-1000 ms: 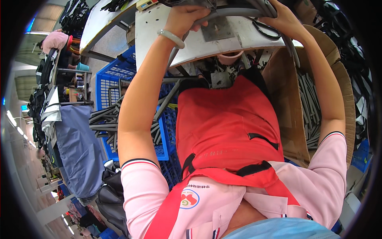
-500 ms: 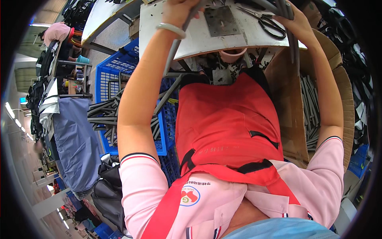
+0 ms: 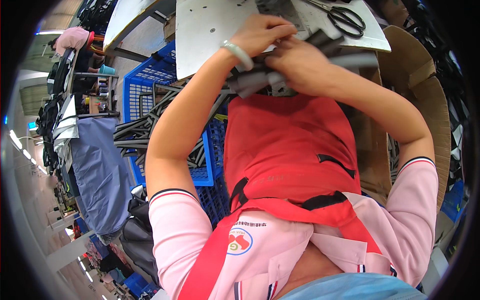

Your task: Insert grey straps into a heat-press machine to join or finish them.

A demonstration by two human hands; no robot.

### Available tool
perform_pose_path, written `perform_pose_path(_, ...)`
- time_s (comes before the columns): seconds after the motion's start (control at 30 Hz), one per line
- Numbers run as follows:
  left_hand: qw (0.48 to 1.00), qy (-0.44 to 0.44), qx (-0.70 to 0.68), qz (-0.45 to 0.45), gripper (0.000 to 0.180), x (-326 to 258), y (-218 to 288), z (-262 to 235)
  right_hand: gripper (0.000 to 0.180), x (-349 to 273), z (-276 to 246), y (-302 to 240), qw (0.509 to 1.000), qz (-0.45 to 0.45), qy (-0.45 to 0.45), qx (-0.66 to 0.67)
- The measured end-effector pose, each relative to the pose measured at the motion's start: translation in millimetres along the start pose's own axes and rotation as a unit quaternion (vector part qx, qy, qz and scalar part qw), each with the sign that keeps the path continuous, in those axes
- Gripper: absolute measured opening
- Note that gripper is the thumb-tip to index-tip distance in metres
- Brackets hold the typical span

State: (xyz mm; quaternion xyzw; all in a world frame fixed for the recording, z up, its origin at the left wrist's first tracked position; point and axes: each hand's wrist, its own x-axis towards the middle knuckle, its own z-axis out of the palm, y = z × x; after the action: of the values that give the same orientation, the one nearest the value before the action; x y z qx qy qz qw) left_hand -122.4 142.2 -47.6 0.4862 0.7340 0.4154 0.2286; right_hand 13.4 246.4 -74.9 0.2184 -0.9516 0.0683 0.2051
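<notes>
My left hand (image 3: 260,35), with a pale bangle (image 3: 237,54) at its wrist, and my right hand (image 3: 302,65) meet over the near edge of the white table. Between and under them is a bundle of grey tubes (image 3: 250,82), smeared by motion, with ends sticking out on both sides. My right hand is closed around the bundle. The left fingers are bent and closed against the right hand's fingers, at the same bundle; their exact grip is partly hidden. Black-handled scissors (image 3: 346,21) lie on the table beyond my right hand.
The white table (image 3: 200,45) carries a metal plate (image 3: 280,11), partly covered. To the left, a blue crate (image 3: 129,95) holds many grey tubes (image 3: 145,131). An open cardboard box (image 3: 422,115) stands at the right. Another person (image 3: 72,42) bends over at the far left.
My hands were apart at the table's two sides, each with grey tubes hanging down. They have come together in the middle, nearer my body, and the tubes now lie across in one bundle.
</notes>
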Motion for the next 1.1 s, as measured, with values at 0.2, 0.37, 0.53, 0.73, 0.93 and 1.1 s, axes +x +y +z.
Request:
perform_pose_path(0.2,0.983,-0.092,0.051,-0.147,0.042,-73,-52,-24,0.058,-38,-102,47,0.956,0.268,-0.057,0.100)
perform_pose_path(0.37,0.979,-0.001,-0.157,-0.132,0.029,-65,7,-32,0.068,-73,-118,88,0.911,0.371,-0.069,0.165)
perform_pose_path(0.53,0.995,0.094,-0.027,-0.007,0.027,-35,16,-45,0.066,-59,-124,109,0.893,0.364,-0.061,0.259)
perform_pose_path(0.73,0.992,0.119,-0.032,-0.038,0.033,-3,12,-51,0.037,-39,-143,116,0.857,0.419,-0.062,0.293)
perform_pose_path(0.93,0.989,0.131,-0.041,-0.054,0.027,7,3,-51,0.040,-34,-142,125,0.855,0.403,-0.064,0.320)
perform_pose_path(1.1,0.990,0.117,-0.064,-0.056,0.031,15,2,-53,0.038,-35,-140,132,0.851,0.433,-0.059,0.291)
